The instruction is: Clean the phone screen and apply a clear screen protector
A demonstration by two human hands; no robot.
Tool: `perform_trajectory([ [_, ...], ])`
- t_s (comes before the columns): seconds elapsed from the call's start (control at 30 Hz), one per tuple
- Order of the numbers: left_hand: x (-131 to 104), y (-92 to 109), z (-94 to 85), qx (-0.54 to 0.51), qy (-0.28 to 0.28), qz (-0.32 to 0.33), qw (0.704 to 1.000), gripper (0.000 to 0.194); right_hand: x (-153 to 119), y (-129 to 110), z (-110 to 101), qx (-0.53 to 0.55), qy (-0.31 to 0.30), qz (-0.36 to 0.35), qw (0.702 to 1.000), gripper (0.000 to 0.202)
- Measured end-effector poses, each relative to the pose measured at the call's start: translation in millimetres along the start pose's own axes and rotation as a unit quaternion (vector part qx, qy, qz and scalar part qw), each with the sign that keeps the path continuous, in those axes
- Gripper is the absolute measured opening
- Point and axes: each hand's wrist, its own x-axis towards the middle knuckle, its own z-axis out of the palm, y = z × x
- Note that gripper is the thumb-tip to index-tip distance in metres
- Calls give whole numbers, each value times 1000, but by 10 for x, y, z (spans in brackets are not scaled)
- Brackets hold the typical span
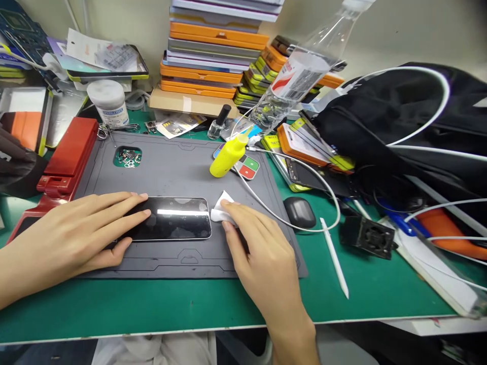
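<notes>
A smartphone (178, 220) lies screen up on the grey work mat (163, 177), its dark glass marked with smudges. Across its left end rests my left hand (91, 228), fingers stretched out and flat on the screen. Just off the phone's right end, my right hand (262, 243) pinches a folded white tissue (219, 209) between thumb and fingers. The tissue's tip is close to the phone's edge; whether it touches cannot be made out. Behind the tissue a yellow squeeze bottle (227, 157) leans over the mat.
A white cable (323, 182) loops at the right near a black earbud case (300, 212) and a white stylus (335, 258). Red device (72, 157) stands at left. Behind are a paste jar (108, 104), stacked orange boxes (201, 76), and a tilted plastic bottle (299, 76).
</notes>
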Motion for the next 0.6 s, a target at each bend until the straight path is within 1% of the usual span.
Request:
perform_trajectory([
  [0.1,-14,14,-15,-18,-5,-7,1000,81,-13,-9,-12,-1,-5,2,1000,33],
  [0.23,-3,44,-50,-16,-30,-12,999,72,-21,-6,-24,3,-5,4,1000,33],
  [0.3,3,44,-52,-5,-28,-6,1000,69,-19,-3,-31,3,-9,6,1000,33],
  [0.5,-78,-2,70,-17,-9,-21,1000,76,0,-2,-47,7,-18,8,1000,34],
  [0.6,-108,-9,106,0,-18,-14,1000,78,3,-4,-44,7,-17,11,1000,34],
])
